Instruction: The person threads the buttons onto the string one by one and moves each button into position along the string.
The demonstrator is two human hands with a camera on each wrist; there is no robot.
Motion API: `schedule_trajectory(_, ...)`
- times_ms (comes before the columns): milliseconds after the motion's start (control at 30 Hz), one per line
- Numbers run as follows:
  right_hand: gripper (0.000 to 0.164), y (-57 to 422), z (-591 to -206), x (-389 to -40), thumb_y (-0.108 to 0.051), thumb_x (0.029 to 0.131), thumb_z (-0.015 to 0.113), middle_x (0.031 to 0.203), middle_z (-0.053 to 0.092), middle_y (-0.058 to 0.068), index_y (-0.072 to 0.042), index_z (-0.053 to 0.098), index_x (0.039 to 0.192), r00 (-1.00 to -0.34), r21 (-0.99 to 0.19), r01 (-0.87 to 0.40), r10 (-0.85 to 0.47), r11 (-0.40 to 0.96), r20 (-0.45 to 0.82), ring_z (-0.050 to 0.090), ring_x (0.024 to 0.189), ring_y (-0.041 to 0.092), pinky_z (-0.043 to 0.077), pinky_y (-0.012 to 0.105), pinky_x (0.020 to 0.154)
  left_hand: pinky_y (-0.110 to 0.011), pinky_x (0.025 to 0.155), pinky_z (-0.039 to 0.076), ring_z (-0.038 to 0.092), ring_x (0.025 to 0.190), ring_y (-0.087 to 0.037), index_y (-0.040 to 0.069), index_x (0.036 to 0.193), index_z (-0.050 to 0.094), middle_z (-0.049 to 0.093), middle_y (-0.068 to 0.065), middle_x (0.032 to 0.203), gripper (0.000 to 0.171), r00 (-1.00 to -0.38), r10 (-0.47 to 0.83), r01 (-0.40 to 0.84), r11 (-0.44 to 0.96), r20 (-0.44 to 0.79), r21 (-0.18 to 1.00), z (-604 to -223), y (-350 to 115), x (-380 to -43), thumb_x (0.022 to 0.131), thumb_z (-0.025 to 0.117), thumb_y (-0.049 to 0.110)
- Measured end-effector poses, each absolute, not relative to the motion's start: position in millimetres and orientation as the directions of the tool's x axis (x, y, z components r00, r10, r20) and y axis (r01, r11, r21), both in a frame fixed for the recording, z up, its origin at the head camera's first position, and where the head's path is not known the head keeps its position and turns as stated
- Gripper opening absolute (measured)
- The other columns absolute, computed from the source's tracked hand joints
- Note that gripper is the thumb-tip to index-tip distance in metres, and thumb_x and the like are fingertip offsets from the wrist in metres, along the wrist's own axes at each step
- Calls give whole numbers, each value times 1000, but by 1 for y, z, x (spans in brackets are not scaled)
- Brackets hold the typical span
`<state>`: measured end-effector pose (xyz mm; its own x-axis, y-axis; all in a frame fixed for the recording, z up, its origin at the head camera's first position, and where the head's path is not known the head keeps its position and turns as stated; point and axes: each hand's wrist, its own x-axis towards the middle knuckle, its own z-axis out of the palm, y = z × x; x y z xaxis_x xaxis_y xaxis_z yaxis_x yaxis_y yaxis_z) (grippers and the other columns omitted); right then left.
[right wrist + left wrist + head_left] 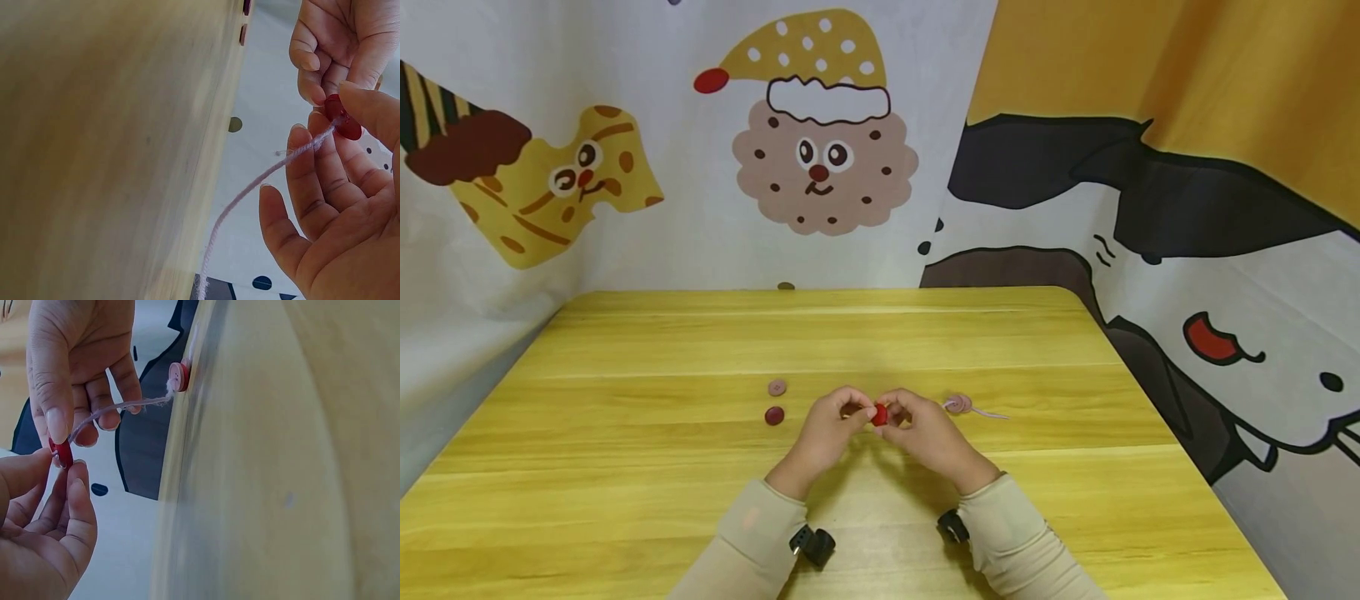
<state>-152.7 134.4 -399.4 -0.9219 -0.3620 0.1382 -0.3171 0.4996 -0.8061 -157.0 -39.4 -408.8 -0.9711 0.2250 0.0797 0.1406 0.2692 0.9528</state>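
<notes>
Between both hands, above the table, is a red button [880,415] with a lilac yarn [256,181] running through it. My left hand [831,425] pinches the button's edge between thumb and fingers. On the other side my right hand [925,429] pinches the same button, its other fingers loosely spread. From the button the yarn runs to a small stack of pinkish-red buttons [179,377] lying on the table, seen as pink buttons [957,404] in the head view. A short yarn tail [992,414] lies right of that stack.
A pink button [777,387] and a dark red button [774,416] lie left of the hands on the wooden table [625,467]. A cartoon-printed curtain [662,250] hangs behind the table. Dark wrist devices [813,546] sit at both sleeves.
</notes>
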Motion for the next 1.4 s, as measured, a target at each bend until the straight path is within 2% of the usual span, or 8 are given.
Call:
schedule_trajectory(167, 23, 135, -400, -153, -5, 86, 71, 87, 63, -1, -8, 64, 108, -918, -803, -321, -374, 502, 133, 59, 84, 14, 49, 26, 73, -31, 72, 45, 57, 87, -19, 5, 92, 63, 64, -5, 93, 4, -969, 233, 154, 294, 85, 943, -408, -40, -156, 94, 61, 7)
schedule_trajectory(633, 22, 140, -400, -155, -8, 87, 70, 91, 65, -3, -10, 63, 107, -925, -806, -287, -370, 518, 92, 59, 88, 15, 50, 27, 71, -33, 75, 50, 58, 86, -17, 8, 92, 63, 63, -2, 93, 4, -974, 212, 141, 310, 76, 940, -408, -44, -158, 95, 60, 7)
schedule_trajectory(900, 24, 146, -400, -155, -6, 87, 70, 94, 66, -1, -9, 63, 109, -929, -816, -260, -365, 517, 64, 60, 94, 17, 52, 30, 75, -33, 73, 47, 59, 87, -23, 8, 95, 64, 63, -3, 93, 5, -977, 199, 136, 302, 77, 943, -405, -48, -157, 95, 60, 11)
schedule_trajectory(1133, 25, 153, -399, -157, -7, 86, 71, 96, 67, -4, -9, 64, 111, -933, -793, -258, -355, 552, 56, 60, 98, 18, 51, 36, 81, -31, 68, 44, 55, 79, -18, 7, 94, 64, 62, -3, 87, 5, -981, 178, 128, 305, 76, 944, -402, -50, -157, 94, 61, 11)
schedule_trajectory(1233, 24, 157, -400, -159, -8, 85, 73, 93, 68, -8, -11, 66, 108, -930, -753, -292, -358, 589, 81, 62, 95, 16, 35, 42, 96, -30, 68, 44, 55, 79, -18, 6, 93, 64, 63, -3, 86, 6, -982, 168, 139, 296, 92, 945, -402, -50, -157, 94, 62, 11)
schedule_trajectory(1300, 23, 160, -399, -160, -9, 84, 75, 90, 69, -11, -13, 66, 105, -930, -729, -308, -355, 611, 95, 63, 93, 15, 24, 48, 97, -29, 67, 44, 55, 79, -17, 5, 92, 64, 63, -4, 86, 7, -981, 162, 149, 294, 104, 944, -402, -50, -157, 93, 62, 11)
schedule_trajectory(1367, 23, 163, -399, -162, -10, 83, 75, 89, 69, -12, -14, 67, 104, -931, -711, -314, -352, 629, 100, 64, 90, 14, 19, 49, 96, -29, 67, 44, 55, 79, -17, 4, 92, 64, 63, -4, 86, 7, -981, 159, 155, 292, 112, 944, -402, -50, -156, 93, 62, 11)
schedule_trajectory(1400, 22, 164, -398, -162, -10, 83, 75, 89, 69, -11, -14, 67, 104, -933, -714, -305, -348, 631, 91, 64, 90, 14, 23, 48, 97, -29, 67, 44, 55, 79, -16, 4, 92, 64, 63, -4, 87, 7, -981, 157, 153, 293, 110, 944, -402, -50, -156, 94, 62, 11)
